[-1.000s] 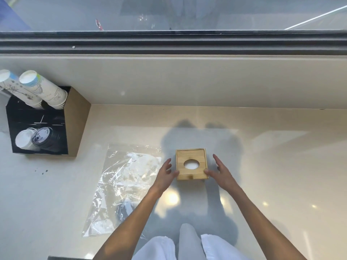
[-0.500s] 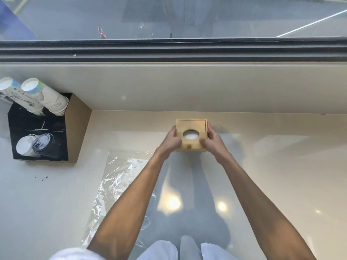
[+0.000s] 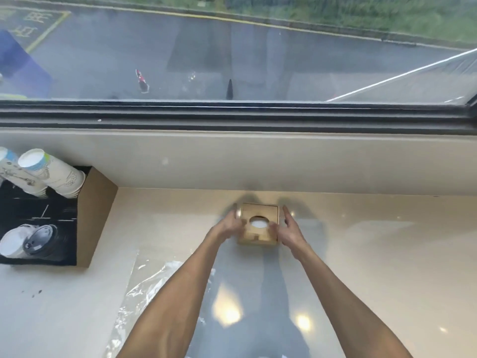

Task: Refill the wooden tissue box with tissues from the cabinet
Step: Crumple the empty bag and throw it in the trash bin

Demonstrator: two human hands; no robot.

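the wooden tissue box (image 3: 259, 224) sits on the pale glossy counter (image 3: 361, 254) at the centre of the frame, close to the low beige ledge (image 3: 232, 158) under the window (image 3: 232, 60). white tissue (image 3: 259, 224) shows through the round hole in its top. the left hand (image 3: 227, 226) is at the box's left side and the right hand (image 3: 290, 232) at its right side, both arms reaching up from the bottom of the frame. the right hand's grip looks loose, fingers spread and just beside the box wall; the left hand is blurred, its fingers against the left edge, and whether either hand truly clasps the box cannot be told. a sheet of clear plastic wrap (image 3: 144, 288) lies flat on the counter at lower left, partly under the left forearm. at the left edge of the frame stands a black and brown cup holder (image 3: 93, 215), with stacks of paper cups (image 3: 51, 174) sticking out of its upper part and lids (image 3: 38, 241) in its lower part. outside the window lies a grey paved road.
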